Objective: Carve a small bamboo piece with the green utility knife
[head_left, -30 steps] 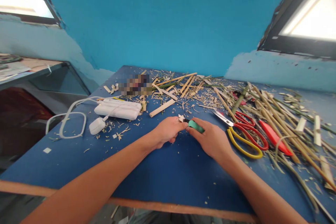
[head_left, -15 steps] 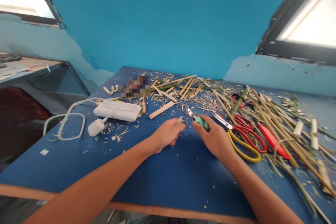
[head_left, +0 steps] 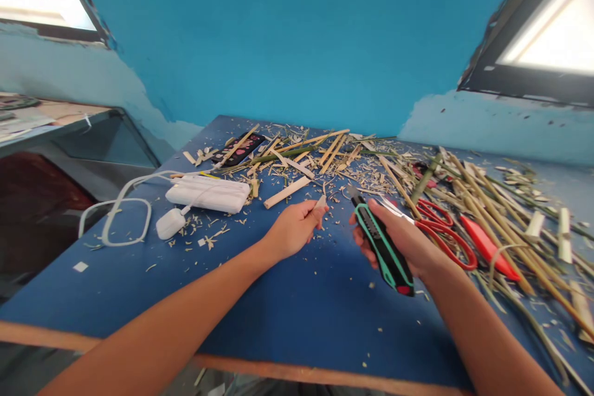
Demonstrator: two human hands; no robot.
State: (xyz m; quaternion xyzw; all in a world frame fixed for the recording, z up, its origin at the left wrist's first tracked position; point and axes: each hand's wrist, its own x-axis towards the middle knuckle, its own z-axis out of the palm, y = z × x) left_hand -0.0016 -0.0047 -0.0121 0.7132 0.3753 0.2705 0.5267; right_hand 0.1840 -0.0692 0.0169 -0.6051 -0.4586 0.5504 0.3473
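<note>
Your right hand [head_left: 408, 241] was wrapped around a green-and-black utility knife [head_left: 380, 241], fingers curled tight about the handle's middle. The knife's long axis ran from its red-tipped butt, nearest you and just below your palm, up and away to the blade end, which pointed toward the far side of the blue table [head_left: 288, 315] and a little to your left. The short blade stuck out beyond your fingertips, clear of the tabletop.

Your left hand [head_left: 294, 229] was pinching a small pale bamboo sliver [head_left: 320, 202] between thumb and fingers, the other fingers folded in. The sliver poked up past your thumb, leaning toward the knife; the two were near each other but apart.

Just beyond the knife hand lay red-handled scissors [head_left: 440, 229], partly hidden by your knuckles, with bamboo strips [head_left: 492, 210] scattered past them. Off beyond your left hand sat a white power strip [head_left: 208, 193].
</note>
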